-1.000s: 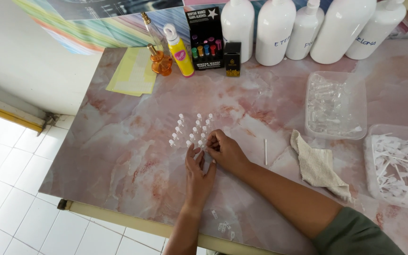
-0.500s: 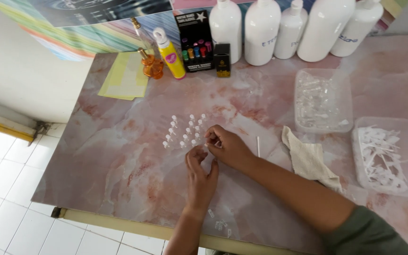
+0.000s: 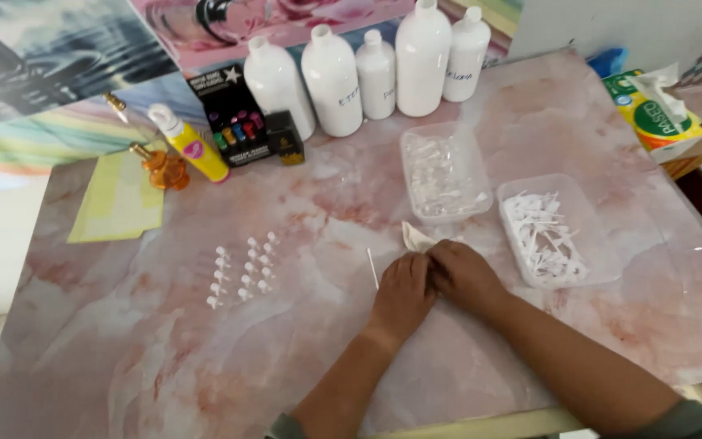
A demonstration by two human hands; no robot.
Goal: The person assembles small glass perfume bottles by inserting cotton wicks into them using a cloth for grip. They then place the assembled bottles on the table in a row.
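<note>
My left hand (image 3: 404, 293) and my right hand (image 3: 465, 276) lie side by side, touching, on a small beige cloth (image 3: 416, 237) at the middle of the pink marble table (image 3: 123, 358). Both have their fingers curled over the cloth, and only one corner of it shows beyond them. A thin white stick (image 3: 372, 268) lies just left of my left hand. Further left stands a cluster of several small clear vials with white caps (image 3: 241, 272), apart from both hands.
A clear tub of small clear vials (image 3: 444, 171) and a clear tub of white plastic pieces (image 3: 546, 232) sit beyond and right of my hands. Large white bottles (image 3: 331, 77), a black box (image 3: 229, 114), a yellow bottle (image 3: 192, 146), an orange bottle (image 3: 160, 167), a yellow sheet (image 3: 119, 203) and a tissue box (image 3: 660, 114) line the back.
Both hands left the vial cluster and moved right onto the cloth, closing over it. The camera view shifted right as well.
</note>
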